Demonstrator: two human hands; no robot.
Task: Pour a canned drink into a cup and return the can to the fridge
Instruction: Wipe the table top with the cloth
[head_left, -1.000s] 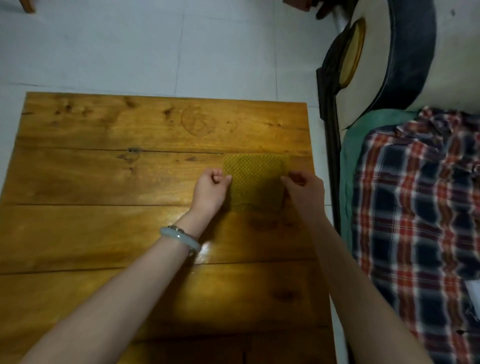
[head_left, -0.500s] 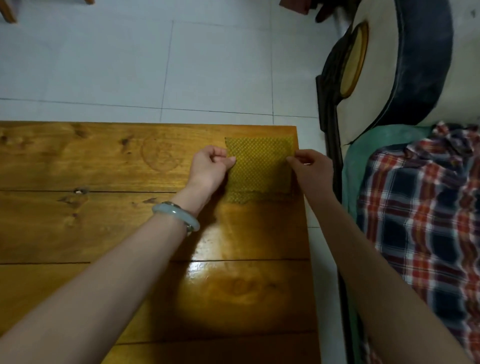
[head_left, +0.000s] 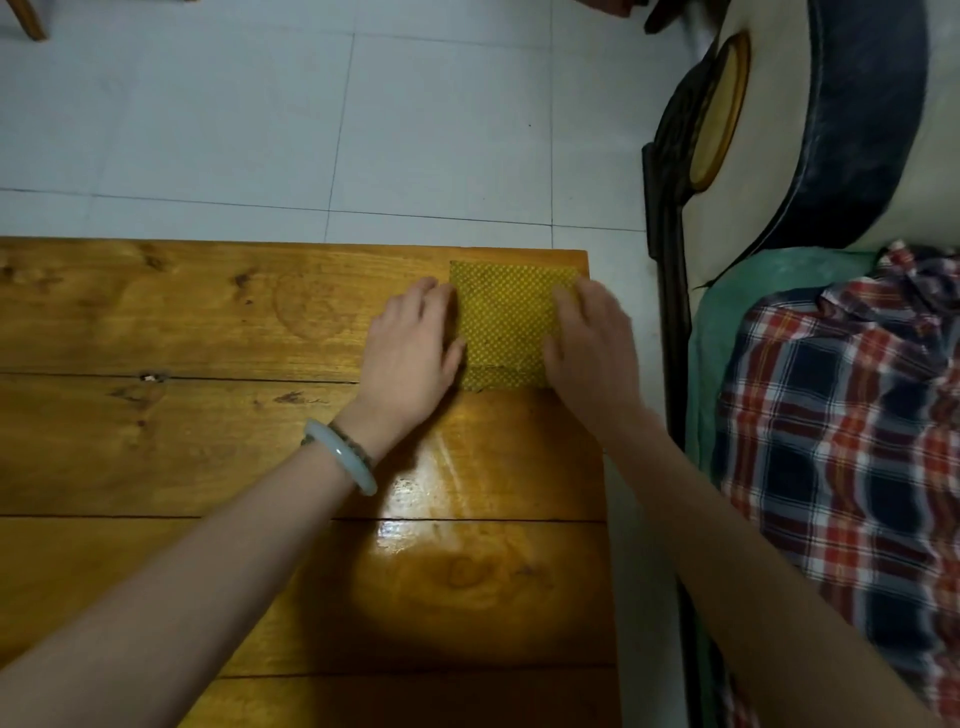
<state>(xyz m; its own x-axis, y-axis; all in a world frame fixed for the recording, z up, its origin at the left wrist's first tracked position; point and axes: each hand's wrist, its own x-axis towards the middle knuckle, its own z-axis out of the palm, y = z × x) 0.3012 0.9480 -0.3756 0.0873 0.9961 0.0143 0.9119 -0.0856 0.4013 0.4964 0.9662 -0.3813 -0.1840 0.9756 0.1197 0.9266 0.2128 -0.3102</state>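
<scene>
A square mat (head_left: 501, 317) of yellow-green woven mesh, with a fine dotted grain, lies flat in the far right corner of the table (head_left: 182, 441). Its far side sits just short of the table's far edge and its right side is close to the right edge. Its near side looks uneven, with a narrow strip showing along it.

The table is made of broad wooden planks, varnished to an amber gloss, with dark knots, seams between the boards and a faint round mark (head_left: 311, 312) left of the mat. A glare of light shines on the near planks.

The left hand (head_left: 410, 353) lies palm down on the wood at the mat's left side, fingers straight and together, their tips touching the mat's edge and holding nothing. A pale, smooth bangle (head_left: 343, 457) circles that wrist beside a thinner dark band. The right hand (head_left: 589, 343) lies palm down over the mat's right side, fingers spread out flat and pressing it to the table. Both forearms reach in from the near edge.

Beyond the table is a floor (head_left: 311, 130) of pale square tiles. To the right is a plaid cloth (head_left: 841, 441) in red, navy and white, crumpled over a teal cushion (head_left: 727, 332).
</scene>
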